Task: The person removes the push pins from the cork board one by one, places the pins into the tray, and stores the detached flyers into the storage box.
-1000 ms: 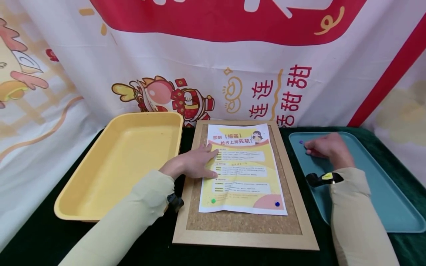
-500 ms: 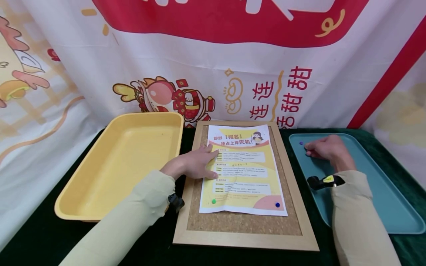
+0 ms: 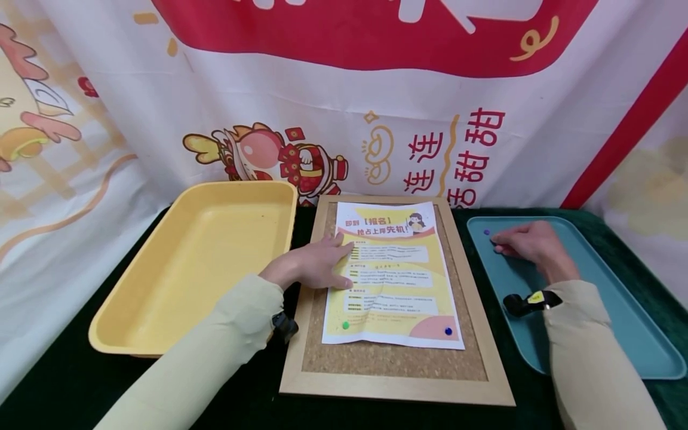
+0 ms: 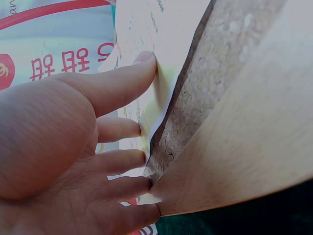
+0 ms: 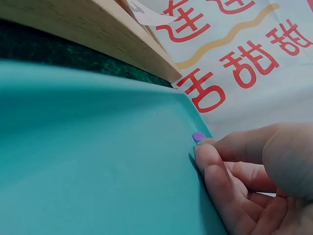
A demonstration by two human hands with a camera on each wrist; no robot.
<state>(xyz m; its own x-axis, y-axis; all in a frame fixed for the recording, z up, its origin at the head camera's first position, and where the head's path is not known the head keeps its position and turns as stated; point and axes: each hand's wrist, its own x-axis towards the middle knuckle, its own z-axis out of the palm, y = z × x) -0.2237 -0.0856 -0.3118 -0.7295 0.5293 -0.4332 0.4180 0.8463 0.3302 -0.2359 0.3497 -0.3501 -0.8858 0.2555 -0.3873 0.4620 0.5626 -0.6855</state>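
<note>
My left hand lies with spread fingers on the left side of a printed sheet, which lies on a framed cork board. In the left wrist view the thumb touches the sheet near its slightly raised edge. A green pushpin and a blue pushpin sit in the sheet's lower corners. My right hand is low over the blue tray, thumb and forefinger tips pinched on a tiny greenish pushpin, mostly hidden. A purple pushpin lies beside those fingertips, near the tray's rim.
A deep yellow tray stands left of the board. Dark green cloth covers the table. Behind everything hangs a white and red printed cloth. The board's wooden frame rises beside the blue tray.
The right forearm has swung slightly to the right while its fingertips stay near the purple pushpin. The left hand keeps its place on the sheet.
</note>
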